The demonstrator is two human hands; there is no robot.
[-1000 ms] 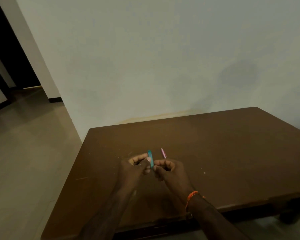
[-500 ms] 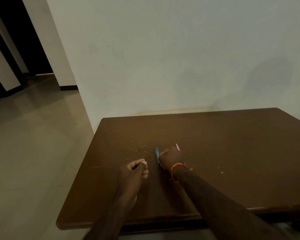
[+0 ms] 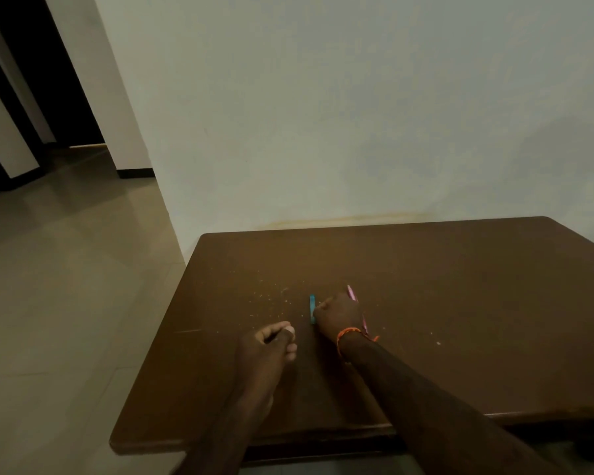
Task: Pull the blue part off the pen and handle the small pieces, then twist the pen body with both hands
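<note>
Dark brown wooden table set against a pale plaster wall; a yellowish stain runs along the wall just above the table's far edge. Beige tiled floor to the left, leading to a dark doorway. Dim light.

Fine pale crumbs scattered on the tabletop, left of the hands. An orange thread bracelet circles the right wrist.

Right hand lies knuckles-up on the table, fingers curled down over two slim sticks, hiding their middles. Teal stick lies flat at the hand's left edge, long axis running away from the viewer toward the wall. Pink stick pokes out beyond the knuckles, angled slightly left at its far end; cannot tell whether it is gripped or only covered.

Left hand rests nearer, apart from the sticks, fingers curled loosely with thumb against forefinger, holding nothing visible.
</note>
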